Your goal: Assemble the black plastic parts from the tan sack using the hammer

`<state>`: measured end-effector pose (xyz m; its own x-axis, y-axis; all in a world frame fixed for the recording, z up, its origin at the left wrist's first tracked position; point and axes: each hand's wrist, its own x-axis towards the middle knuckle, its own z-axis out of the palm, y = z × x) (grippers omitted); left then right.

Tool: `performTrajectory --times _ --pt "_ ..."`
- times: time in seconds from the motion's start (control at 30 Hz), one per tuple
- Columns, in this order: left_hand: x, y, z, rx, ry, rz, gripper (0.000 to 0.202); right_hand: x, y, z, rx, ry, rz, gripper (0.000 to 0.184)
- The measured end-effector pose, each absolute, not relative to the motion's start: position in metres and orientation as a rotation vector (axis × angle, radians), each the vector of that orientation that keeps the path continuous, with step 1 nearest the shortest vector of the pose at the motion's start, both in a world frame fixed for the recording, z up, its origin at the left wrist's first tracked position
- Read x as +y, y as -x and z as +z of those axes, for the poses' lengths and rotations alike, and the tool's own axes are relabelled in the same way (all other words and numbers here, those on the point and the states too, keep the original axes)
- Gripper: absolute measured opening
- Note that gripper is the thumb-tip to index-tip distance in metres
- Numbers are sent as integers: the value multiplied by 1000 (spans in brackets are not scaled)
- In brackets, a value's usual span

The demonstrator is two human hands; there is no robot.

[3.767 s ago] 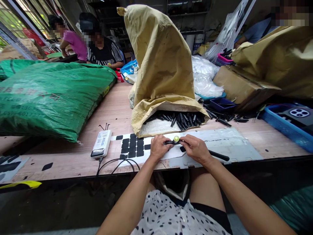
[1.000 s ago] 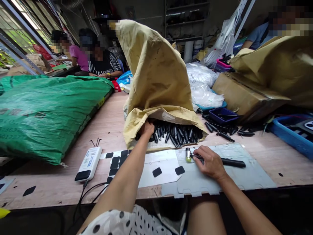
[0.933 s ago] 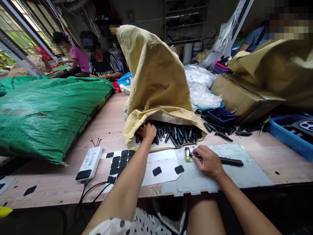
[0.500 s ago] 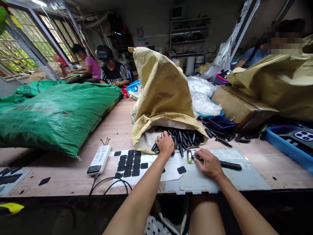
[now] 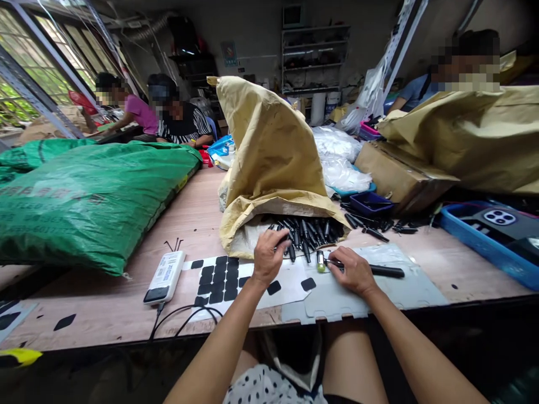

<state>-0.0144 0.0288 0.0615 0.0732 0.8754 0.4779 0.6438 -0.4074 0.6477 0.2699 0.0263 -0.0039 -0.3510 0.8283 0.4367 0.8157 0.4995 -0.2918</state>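
Observation:
My left hand (image 5: 268, 255) is closed round a small black part that it has drawn from the pile of black parts (image 5: 309, 231) spilling out of the tan paper sack (image 5: 269, 151). My right hand (image 5: 352, 272) rests on the grey mat (image 5: 391, 286), fingers closed on the small hammer (image 5: 357, 268) near its yellow-green head. The hammer's black handle points right along the mat. Between my hands lies a white sheet with black adhesive pads (image 5: 221, 278).
A white power bank (image 5: 165, 269) with a black cable lies to the left. A big green sack (image 5: 84, 196) fills the left of the table. Cardboard box (image 5: 400, 177), blue tray (image 5: 488, 238) and another tan sack stand at the right. Other people sit at the back.
My left hand went into the sack's mouth, then pulled back toward me closed round a black part. My right hand has stayed on the hammer. My head has tilted up a little.

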Motion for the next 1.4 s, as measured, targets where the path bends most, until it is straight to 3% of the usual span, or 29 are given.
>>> performTrajectory --times 0.13,0.33,0.57,0.73,0.93,1.23,1.4 --pt "-7 12 38 1481 -2164 863 45 26 -269 -3 -2202 1341 49 6" --pt "-21 15 14 1527 -2094 798 53 25 -270 -1 -2193 1354 53 7" --pt "-22 31 10 1660 -2082 798 27 27 -273 -7 -2204 1323 37 9" --pt "-22 31 8 1593 -2103 798 29 29 -277 -5 -2244 1270 44 13" --pt "-21 34 8 1565 -2024 803 17 12 -264 23 -2122 1317 -30 21" --pt "-23 33 8 1597 -2026 803 21 -35 -195 26 -2018 1221 281 27" --pt "-23 33 10 1595 -2017 821 15 -41 -179 30 -2036 1202 294 28"
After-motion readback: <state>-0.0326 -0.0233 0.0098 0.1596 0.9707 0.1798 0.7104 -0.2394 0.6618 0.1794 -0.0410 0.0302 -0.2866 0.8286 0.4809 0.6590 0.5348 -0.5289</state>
